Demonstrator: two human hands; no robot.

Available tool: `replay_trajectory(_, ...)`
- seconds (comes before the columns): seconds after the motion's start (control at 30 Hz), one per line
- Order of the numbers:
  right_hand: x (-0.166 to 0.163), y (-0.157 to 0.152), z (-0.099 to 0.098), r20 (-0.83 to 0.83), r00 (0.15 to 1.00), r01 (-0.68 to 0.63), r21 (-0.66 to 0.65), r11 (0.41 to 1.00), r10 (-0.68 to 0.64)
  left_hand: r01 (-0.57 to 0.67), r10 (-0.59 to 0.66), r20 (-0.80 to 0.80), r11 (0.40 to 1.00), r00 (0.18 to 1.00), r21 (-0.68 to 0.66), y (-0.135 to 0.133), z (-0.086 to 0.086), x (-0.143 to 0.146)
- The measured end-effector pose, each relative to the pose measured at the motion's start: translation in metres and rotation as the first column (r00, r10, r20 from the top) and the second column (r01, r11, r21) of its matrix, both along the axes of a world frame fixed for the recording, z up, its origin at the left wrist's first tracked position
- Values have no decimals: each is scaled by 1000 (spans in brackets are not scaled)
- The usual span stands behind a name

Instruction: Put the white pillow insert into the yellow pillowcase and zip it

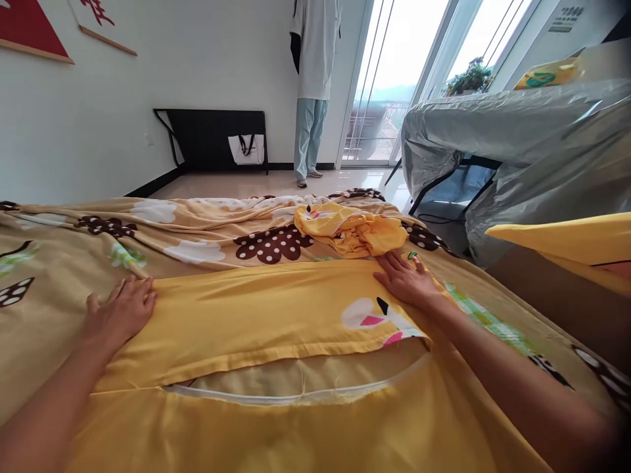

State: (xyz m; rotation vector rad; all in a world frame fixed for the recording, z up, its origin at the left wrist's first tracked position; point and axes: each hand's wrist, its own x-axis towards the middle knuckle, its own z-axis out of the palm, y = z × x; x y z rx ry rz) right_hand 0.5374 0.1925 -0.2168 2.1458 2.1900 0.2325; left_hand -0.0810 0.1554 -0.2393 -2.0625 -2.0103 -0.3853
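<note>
A yellow fabric cover [236, 309] lies spread in front of me, with a white, black and pink print near its right side. Across it runs a long gap edged by a white strip [276, 398]; loose threads hang there and tan cloth shows through. My left hand [121, 309] rests at the cover's far left corner, fingers spread and pressing down. On the far right corner lies my right hand [407, 279], flat with fingers apart. Just beyond it sits a crumpled yellow cloth [352, 228] with a similar print.
Under everything is a tan patterned blanket [202, 230]. Yellow fabric [566, 246] juts in at right, near a plastic-covered piece of furniture [493, 125]. A person [313, 85] stands by the glass door [379, 85]. A black folded frame [211, 135] with a white bag [246, 150] leans on the wall.
</note>
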Motion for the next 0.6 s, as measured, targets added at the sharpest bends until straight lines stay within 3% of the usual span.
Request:
replay_trajectory(0.03,-9,-4,7,20,1000,0,19,1000,-1,-54,57,-53,997,997,60,-5,11,23)
replay_trajectory(0.07,-20,-9,13,32,999,-8,36,999,7,-9,16,-94,997,995,72,-9,22,48)
replay_trajectory(0.1,-32,-15,18,40,999,-26,47,999,24,66,-59,-106,996,993,60,-13,32,75)
replay_trajectory(0.17,-57,-31,24,-8,990,-143,12,990,143,248,-255,-69,964,965,-97,-19,44,133)
replay_trajectory(0.27,-90,-57,20,-233,889,-423,-86,902,395,442,-446,25,876,895,-192,-20,44,218)
replay_trajectory(0.33,-98,-68,13,-363,817,-517,-118,848,448,529,-513,133,808,848,-260,-16,37,259)
replay_trajectory(0.43,-77,-71,5,-361,849,-464,-158,872,387,514,-474,200,802,858,-305,-5,25,285)
replay_trajectory(0.6,0,-46,-5,-163,978,-148,-103,984,130,429,-399,167,873,902,-231,1,26,279)
